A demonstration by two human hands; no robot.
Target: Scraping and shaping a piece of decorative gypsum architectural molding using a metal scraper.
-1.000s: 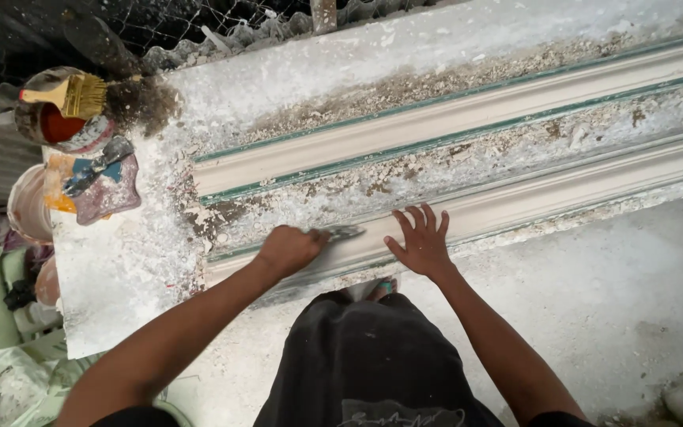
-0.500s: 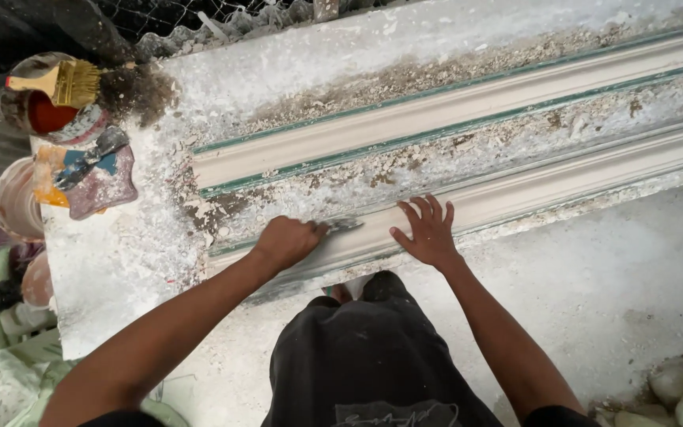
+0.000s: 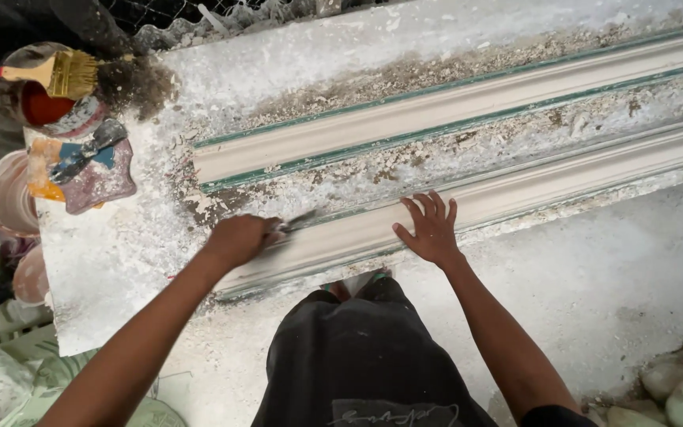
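Left hand (image 3: 239, 239): grip closed in a fist around a thin dark scraping tool (image 3: 298, 222); handle hidden inside the fist; blade projects from the thumb side of the grip and meets the near moulding (image 3: 515, 198) at its top edge, close to the moulding's left end; blade type cannot be told.

Right hand (image 3: 430, 229): grip wide, nothing held; palm flat, fingers spread, pressed on the same near moulding, a little along it from the left grip; fingertips point away from the body.

Near moulding: long pale strip running from just under the left grip off to the right edge of the view; a second, similar far moulding (image 3: 452, 119) lies parallel, beyond both grips, with a green line along its edges; crumbled debris (image 3: 468, 154) fills the band between the two.

Counter (image 3: 112, 261): white, dusted with powder and chips; carries both mouldings.

Outward of the left grip, well apart from it: a round pot with red contents (image 3: 37, 107), a yellow-bristled brush (image 3: 57, 73) resting across its rim; just nearer than the pot, a smeared palette-like piece (image 3: 92, 170) with a dark tool lying on it; a pale bowl (image 3: 5, 198) beside that.

Below both grips: dark shorts (image 3: 357, 356); grey floor (image 3: 618, 277).
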